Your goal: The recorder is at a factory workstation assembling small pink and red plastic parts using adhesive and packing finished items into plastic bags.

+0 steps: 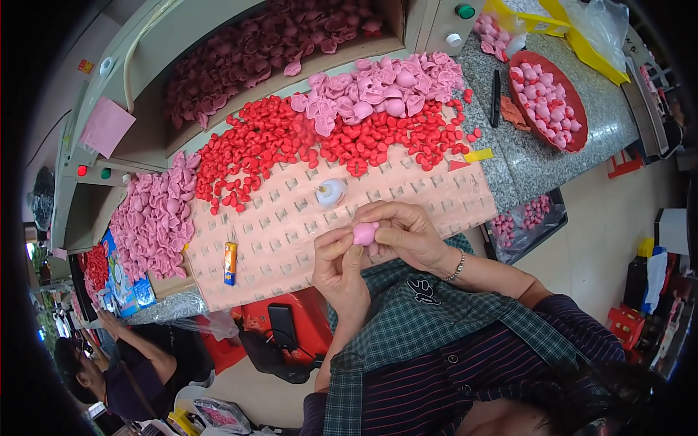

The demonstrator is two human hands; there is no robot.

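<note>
Between the fingertips of my left hand (338,272) and my right hand (411,236) is a small round pink rubber piece (365,233). Both hands pinch it, just above the near edge of the pink mat (291,240). A small white squeeze bottle (331,192) with a thin tip stands on the mat, beyond my hands. Farther back lie a spread of small red pieces (254,145) and a heap of pink molded pieces (385,87). What my fingers cover of the held piece is hidden.
A red bowl (518,87) of pink-and-red pieces stands at right, near a black pen-like tool (495,98). An orange-and-blue tube-shaped item (230,263) lies on the mat's left. Another pink heap (156,221) sits far left. A co-worker (123,370) sits at lower left.
</note>
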